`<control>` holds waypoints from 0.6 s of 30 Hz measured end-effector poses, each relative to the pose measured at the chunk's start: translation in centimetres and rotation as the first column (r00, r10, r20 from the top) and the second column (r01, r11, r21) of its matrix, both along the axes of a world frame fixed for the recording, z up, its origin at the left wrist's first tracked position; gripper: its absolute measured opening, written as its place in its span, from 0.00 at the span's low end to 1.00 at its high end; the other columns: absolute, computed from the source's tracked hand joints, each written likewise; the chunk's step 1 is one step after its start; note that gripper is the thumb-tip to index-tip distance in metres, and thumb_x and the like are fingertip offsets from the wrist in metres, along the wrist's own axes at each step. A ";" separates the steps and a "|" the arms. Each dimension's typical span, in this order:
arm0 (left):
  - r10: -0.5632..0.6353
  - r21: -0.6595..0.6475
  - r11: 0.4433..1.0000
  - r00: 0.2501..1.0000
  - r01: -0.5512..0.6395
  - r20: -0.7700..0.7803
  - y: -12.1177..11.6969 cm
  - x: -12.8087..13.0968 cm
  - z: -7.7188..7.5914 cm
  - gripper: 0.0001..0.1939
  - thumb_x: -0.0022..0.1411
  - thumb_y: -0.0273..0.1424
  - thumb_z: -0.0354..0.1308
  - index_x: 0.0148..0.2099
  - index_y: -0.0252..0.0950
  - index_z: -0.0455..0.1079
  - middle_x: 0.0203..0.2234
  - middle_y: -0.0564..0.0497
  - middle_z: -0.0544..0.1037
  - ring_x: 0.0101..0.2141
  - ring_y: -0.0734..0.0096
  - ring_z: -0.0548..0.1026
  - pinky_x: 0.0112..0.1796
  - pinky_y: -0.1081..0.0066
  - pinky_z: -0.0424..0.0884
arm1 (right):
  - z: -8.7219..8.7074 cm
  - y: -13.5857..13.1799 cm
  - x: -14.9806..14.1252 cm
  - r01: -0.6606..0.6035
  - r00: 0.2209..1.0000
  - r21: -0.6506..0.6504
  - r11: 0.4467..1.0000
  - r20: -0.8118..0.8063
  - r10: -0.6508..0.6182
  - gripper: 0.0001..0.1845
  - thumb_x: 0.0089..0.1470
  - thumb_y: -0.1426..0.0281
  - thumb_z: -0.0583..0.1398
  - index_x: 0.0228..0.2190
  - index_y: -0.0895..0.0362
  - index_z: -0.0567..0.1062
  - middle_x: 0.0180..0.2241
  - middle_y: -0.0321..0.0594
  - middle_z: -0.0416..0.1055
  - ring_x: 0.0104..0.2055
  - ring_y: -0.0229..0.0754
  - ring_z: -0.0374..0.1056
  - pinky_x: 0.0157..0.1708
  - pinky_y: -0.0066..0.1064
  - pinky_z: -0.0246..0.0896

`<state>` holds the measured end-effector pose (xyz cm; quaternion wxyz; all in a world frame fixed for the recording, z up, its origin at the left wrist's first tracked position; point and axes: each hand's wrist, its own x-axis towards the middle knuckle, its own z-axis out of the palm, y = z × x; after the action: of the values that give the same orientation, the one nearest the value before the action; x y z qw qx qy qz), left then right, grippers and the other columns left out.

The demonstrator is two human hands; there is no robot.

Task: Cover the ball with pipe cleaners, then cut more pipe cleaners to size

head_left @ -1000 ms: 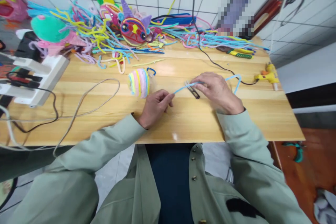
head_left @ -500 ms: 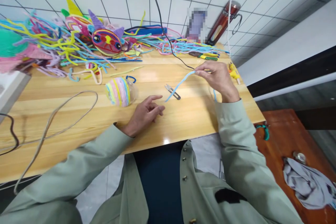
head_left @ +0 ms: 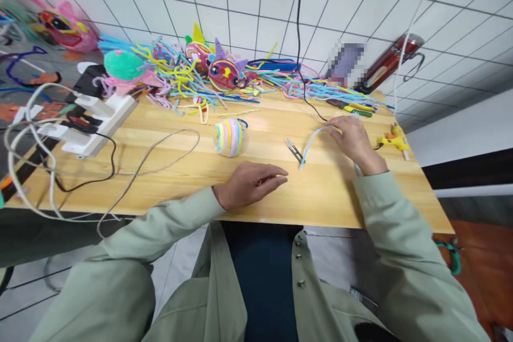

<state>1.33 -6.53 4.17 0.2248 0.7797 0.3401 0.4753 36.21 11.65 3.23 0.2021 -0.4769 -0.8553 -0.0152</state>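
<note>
My right hand [head_left: 352, 139] pinches a light-blue pipe cleaner [head_left: 311, 140], which arcs down to the left; a further bit of blue shows below the hand near the cuff. By the pipe cleaner's lower end lie small thread snips [head_left: 294, 152] on the wooden table. My left hand [head_left: 256, 184] rests near the table's front edge, thumb and fingers apart, holding nothing. Beyond it sits a clear ball wrapped in pastel stripes [head_left: 229, 138], with a dark-blue loop [head_left: 242, 123] behind it.
Piled pipe cleaners [head_left: 172, 72] and a colourful horned figure [head_left: 224, 74] line the wall. A white power strip [head_left: 108, 117] with cables is at the left. A yellow glue gun [head_left: 395, 140], green-handled pliers [head_left: 358, 111] and a brown flask [head_left: 390, 64] stand or lie at the right.
The view has swung left, bringing the power strip into sight. My left hand's fingers have straightened forward. The right hand still holds the blue pipe cleaner, now curved more steeply down.
</note>
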 end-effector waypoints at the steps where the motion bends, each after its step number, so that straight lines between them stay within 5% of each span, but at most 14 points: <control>1: 0.046 0.017 0.999 0.999 -0.046 -0.004 0.4 -1.1 1.3 0.13 0.77 0.42 0.62 0.44 0.43 0.84 0.28 0.52 0.86 0.25 0.68 0.82 0.30 0.69 0.78 | -0.8 -0.3 -0.5 0.003 1.000 0.000 1.000 0.000 -0.003 0.14 0.63 0.67 0.60 0.45 0.52 0.84 0.49 0.51 0.85 0.54 0.61 0.79 0.59 0.56 0.71; 5: 0.371 0.006 0.929 0.928 -0.371 -0.031 5.5 -8.8 5.5 0.13 0.79 0.37 0.57 0.45 0.40 0.82 0.39 0.49 0.87 0.40 0.61 0.85 0.46 0.61 0.80 | -2.2 -1.9 -2.1 -0.019 0.995 0.038 0.999 -0.095 0.023 0.15 0.66 0.63 0.61 0.48 0.52 0.83 0.53 0.53 0.84 0.58 0.64 0.77 0.61 0.60 0.69; 7: 0.515 0.011 0.842 0.797 -0.539 -0.316 9.4 -13.0 5.8 0.12 0.72 0.36 0.64 0.54 0.37 0.80 0.51 0.46 0.85 0.52 0.55 0.81 0.58 0.58 0.75 | -2.2 -2.4 -2.7 -0.044 0.990 0.032 0.999 -0.135 0.048 0.14 0.66 0.63 0.60 0.48 0.52 0.84 0.53 0.53 0.83 0.58 0.64 0.78 0.60 0.60 0.70; 10: 0.419 -0.022 0.807 0.599 -0.590 -0.682 14.8 -17.0 4.2 0.30 0.66 0.29 0.68 0.68 0.32 0.71 0.69 0.35 0.71 0.58 0.44 0.75 0.61 0.47 0.71 | -2.3 -2.9 -3.2 -0.078 0.984 0.004 0.997 -0.160 0.077 0.14 0.67 0.62 0.61 0.47 0.52 0.84 0.53 0.53 0.84 0.57 0.63 0.78 0.60 0.60 0.71; 12: 0.279 -0.095 0.794 0.499 -0.600 -0.820 17.3 -18.0 2.5 0.38 0.63 0.24 0.68 0.73 0.35 0.65 0.72 0.35 0.67 0.54 0.47 0.76 0.58 0.46 0.72 | -2.5 -3.1 -3.4 -0.090 0.981 -0.004 0.996 -0.172 0.088 0.14 0.67 0.62 0.61 0.47 0.53 0.84 0.52 0.53 0.84 0.57 0.62 0.78 0.61 0.59 0.71; 15: 0.255 -0.106 0.787 0.478 -0.607 -0.841 19.3 -18.4 0.8 0.32 0.66 0.25 0.68 0.69 0.34 0.68 0.66 0.38 0.72 0.49 0.57 0.77 0.57 0.53 0.71 | -2.8 -3.2 -3.3 -0.083 0.979 -0.013 0.996 -0.188 0.079 0.13 0.67 0.62 0.62 0.45 0.52 0.85 0.51 0.52 0.84 0.57 0.62 0.79 0.61 0.59 0.71; 18: 0.285 -0.067 0.791 0.463 -0.608 -0.839 20.3 -19.2 0.6 0.18 0.69 0.23 0.64 0.60 0.29 0.74 0.57 0.40 0.78 0.47 0.62 0.76 0.58 0.58 0.70 | -2.9 -3.3 -3.1 -0.086 0.976 -0.013 0.996 -0.203 0.082 0.13 0.67 0.61 0.62 0.44 0.51 0.85 0.50 0.51 0.85 0.55 0.61 0.80 0.61 0.58 0.72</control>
<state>-17.82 13.75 4.77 0.0516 0.7310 0.6787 0.0492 33.15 8.35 0.29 0.2833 -0.4416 -0.8498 0.0513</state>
